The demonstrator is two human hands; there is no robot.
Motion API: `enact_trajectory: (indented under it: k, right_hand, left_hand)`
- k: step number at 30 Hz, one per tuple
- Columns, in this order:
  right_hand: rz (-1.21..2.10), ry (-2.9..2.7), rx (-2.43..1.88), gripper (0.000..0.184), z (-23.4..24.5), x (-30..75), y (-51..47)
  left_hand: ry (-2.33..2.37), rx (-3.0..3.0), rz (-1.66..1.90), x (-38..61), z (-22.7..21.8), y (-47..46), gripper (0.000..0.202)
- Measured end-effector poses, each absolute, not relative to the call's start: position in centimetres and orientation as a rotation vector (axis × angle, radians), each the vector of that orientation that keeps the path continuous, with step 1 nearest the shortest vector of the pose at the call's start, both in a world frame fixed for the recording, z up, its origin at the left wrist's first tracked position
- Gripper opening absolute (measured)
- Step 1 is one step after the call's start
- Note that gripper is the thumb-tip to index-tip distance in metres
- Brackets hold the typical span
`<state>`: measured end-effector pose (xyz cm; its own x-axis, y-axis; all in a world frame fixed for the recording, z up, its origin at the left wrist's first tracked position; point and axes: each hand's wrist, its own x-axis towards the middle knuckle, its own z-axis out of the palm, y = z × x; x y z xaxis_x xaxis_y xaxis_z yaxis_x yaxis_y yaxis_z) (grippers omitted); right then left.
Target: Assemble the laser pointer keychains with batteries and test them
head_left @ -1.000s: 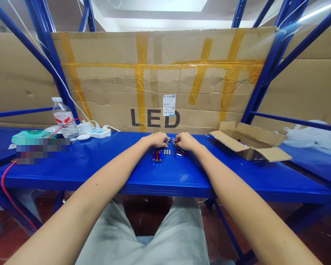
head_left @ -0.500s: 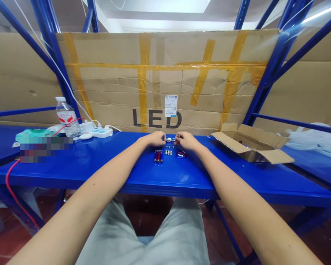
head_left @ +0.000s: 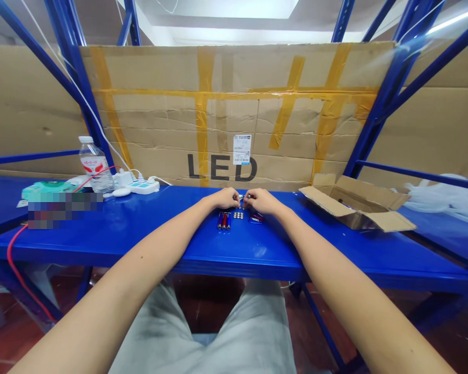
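Note:
My left hand and my right hand meet over the far middle of the blue bench. Both are closed in a pinch on one small metallic part held between their fingertips. Just in front of them lie a few small red and blue cylinders side by side, a cluster of small round silver cells and a little heap of red and blue pieces under my right hand.
An open cardboard box sits to the right. At the left stand a water bottle, a white power strip with cables and a green pack. A taped cardboard sheet marked LED closes the back.
My hands have come closer together, so the small part between them is now almost covered by the fingertips. The pieces on the bench have not moved.

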<state>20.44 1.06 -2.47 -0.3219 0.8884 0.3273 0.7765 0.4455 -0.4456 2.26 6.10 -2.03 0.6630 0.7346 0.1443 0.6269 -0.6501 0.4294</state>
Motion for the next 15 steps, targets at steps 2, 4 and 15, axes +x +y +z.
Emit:
enact_trajectory:
  k: [2,4,15]
  right_hand:
    - [0.287,-2.172,-1.387,0.016,-2.48,20.41,1.06]
    - [0.306,-2.161,-1.376,0.016,-2.46,20.39,0.98]
    - [0.315,-2.202,-1.371,0.021,-2.27,20.29,0.40]
  left_hand:
    - [1.057,2.524,0.446,2.23,-2.05,6.18,0.012]
    - [1.028,2.510,0.436,2.15,-2.04,6.25,0.012]
    - [0.943,2.453,0.397,1.59,-1.73,6.16,0.014]
